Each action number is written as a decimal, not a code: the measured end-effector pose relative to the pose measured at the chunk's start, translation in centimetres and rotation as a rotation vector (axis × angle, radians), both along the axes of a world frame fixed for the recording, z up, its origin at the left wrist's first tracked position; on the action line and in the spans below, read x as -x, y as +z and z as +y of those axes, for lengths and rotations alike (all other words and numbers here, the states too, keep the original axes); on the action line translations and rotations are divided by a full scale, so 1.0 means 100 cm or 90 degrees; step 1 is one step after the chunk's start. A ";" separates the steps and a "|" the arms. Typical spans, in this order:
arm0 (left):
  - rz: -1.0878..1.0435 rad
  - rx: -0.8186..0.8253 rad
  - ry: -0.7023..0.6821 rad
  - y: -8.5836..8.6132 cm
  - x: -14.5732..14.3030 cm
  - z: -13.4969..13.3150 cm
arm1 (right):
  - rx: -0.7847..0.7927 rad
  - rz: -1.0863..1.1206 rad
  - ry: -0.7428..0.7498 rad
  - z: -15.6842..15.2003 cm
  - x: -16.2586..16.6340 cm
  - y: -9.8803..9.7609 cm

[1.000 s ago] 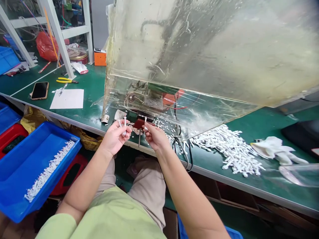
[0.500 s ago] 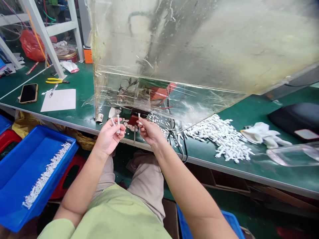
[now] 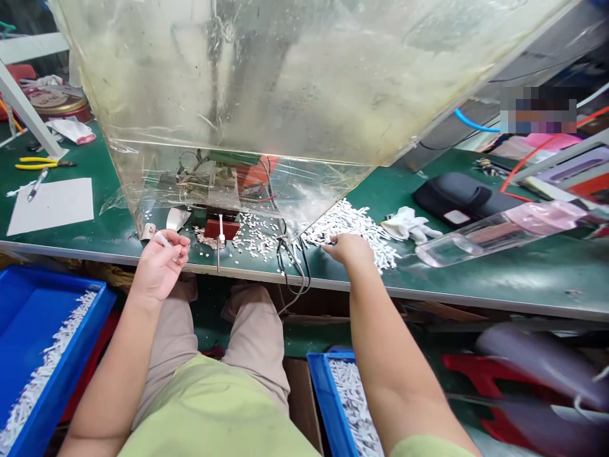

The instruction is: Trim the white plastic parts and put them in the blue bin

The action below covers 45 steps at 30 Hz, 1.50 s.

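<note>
My left hand (image 3: 162, 265) is closed around a slim white plastic piece (image 3: 163, 239), held over the bench's front edge. Another white stick-like piece (image 3: 221, 228) stands upright at the dark red block (image 3: 228, 230) of the machine, above a thin metal rod. My right hand (image 3: 352, 252) reaches into the near left side of a heap of white plastic pieces (image 3: 354, 219), palm down. Its visible thumb and finger are slightly apart, and the other fingertips are hidden. Small white scraps (image 3: 259, 238) lie between the block and the heap.
A large clear plastic guard (image 3: 247, 82) hangs over the machine. Dark cables (image 3: 295, 254) droop over the bench edge. Blue bins with white pieces stand at left (image 3: 90, 355) and below right (image 3: 328, 387). A glove (image 3: 406, 225), black case (image 3: 461, 197) and clear bottle (image 3: 490, 238) lie at right.
My right hand has moved from the machine block to the heap at right, and a white piece now stands at the block. The view has swung right; my left hand holds on near the block.
</note>
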<state>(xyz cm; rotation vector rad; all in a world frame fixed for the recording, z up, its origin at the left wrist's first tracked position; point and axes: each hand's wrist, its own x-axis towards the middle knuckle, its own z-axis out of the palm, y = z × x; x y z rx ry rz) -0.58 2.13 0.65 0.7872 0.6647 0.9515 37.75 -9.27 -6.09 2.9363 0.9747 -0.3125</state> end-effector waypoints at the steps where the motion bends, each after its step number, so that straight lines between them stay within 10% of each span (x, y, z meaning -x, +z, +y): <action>1: 0.017 -0.014 0.000 -0.002 -0.005 -0.001 | 0.012 0.005 0.012 -0.003 -0.006 -0.007; 10: 0.327 -0.189 -0.002 -0.032 -0.052 0.002 | -0.313 0.227 -0.040 -0.024 -0.014 -0.032; 18: 0.274 -0.156 -0.082 -0.022 -0.071 0.001 | -0.750 0.604 -0.154 -0.037 0.048 0.010; 30: 0.086 -0.032 -0.086 -0.001 -0.032 -0.025 | -0.596 0.875 -0.056 0.027 0.184 0.044; 45: 0.065 -0.001 -0.054 -0.003 -0.015 -0.022 | -0.594 0.919 -0.109 0.073 0.204 0.031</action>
